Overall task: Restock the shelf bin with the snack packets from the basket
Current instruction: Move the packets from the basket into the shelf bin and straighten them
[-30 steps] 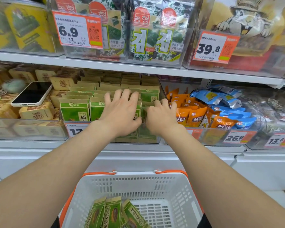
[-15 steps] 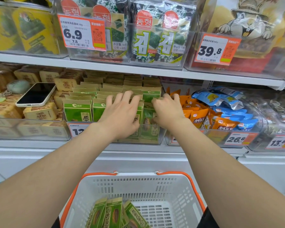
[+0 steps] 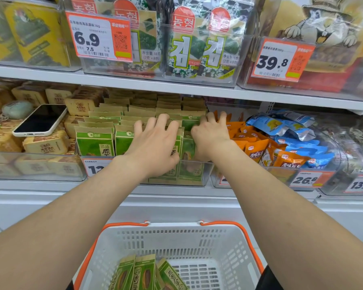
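Note:
A clear shelf bin on the middle shelf holds rows of upright green and tan snack packets. My left hand lies flat on the packets in the bin's middle, fingers spread, holding nothing. My right hand is at the bin's right column, its fingers curled over the top of a green packet there. Below, a white basket with orange handles holds three of the same green packets at its near left.
A phone lies on tan biscuit packs in the bin to the left. To the right, another bin holds orange packets and blue packets. Seaweed packs and price tags fill the upper shelf.
Both hands have slid deeper into the bin over the green packets, with the left fingers spreading wider. The basket packets have not moved.

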Available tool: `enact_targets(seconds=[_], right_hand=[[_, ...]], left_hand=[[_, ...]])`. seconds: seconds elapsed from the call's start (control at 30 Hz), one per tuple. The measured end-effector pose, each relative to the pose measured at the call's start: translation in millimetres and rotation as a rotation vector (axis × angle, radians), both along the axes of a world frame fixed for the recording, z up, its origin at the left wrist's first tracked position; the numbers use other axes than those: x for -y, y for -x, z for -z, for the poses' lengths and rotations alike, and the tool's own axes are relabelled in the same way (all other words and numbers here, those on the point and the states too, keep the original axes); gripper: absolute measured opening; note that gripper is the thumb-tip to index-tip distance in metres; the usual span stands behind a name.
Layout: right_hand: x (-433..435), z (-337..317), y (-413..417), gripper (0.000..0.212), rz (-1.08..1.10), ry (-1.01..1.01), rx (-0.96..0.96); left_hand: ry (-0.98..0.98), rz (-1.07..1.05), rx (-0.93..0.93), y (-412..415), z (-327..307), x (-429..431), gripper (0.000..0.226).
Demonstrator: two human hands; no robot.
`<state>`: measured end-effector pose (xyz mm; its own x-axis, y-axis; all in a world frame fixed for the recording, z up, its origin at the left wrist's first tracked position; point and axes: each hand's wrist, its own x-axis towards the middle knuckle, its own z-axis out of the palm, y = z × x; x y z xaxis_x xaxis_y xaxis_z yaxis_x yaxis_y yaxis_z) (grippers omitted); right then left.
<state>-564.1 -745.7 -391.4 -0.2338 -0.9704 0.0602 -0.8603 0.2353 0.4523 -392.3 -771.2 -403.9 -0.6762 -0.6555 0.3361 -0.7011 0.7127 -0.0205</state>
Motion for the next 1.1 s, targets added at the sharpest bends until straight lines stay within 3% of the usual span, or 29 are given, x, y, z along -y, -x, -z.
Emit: enact_targets(seconds=[0.17, 0.37, 0.5, 0.97, 1.1], right_hand=[[-3.2, -5.6, 3.7, 0.059, -0.039, 0.112, 0.133], [-5.9, -5.8, 8.7, 0.073, -0.062, 0.336, 0.152], [-7.7, 0.1, 6.6, 0.061, -0.031, 0.271, 0.180], [4.2, 5.7, 2.5, 0.058, -0.007, 0.346, 0.042], [3.4, 8.3, 3.8, 0.078, 0.007, 0.404, 0.037]], left_hand=[[-0.005, -0.002, 0.002, -0.6, -0.5, -0.2, 0.069], [-0.015, 0.001, 0.000, -2.7, -1.7, -1.3, 0.071], [-0.019, 0.007, 0.001, -4.5, -1.6, -1.3, 0.071], [-0.021, 0.018, 0.018, -7.0, -1.8, -1.5, 0.074], [-0.024, 0.023, 0.012, -6.9, -0.8, -0.5, 0.075]])
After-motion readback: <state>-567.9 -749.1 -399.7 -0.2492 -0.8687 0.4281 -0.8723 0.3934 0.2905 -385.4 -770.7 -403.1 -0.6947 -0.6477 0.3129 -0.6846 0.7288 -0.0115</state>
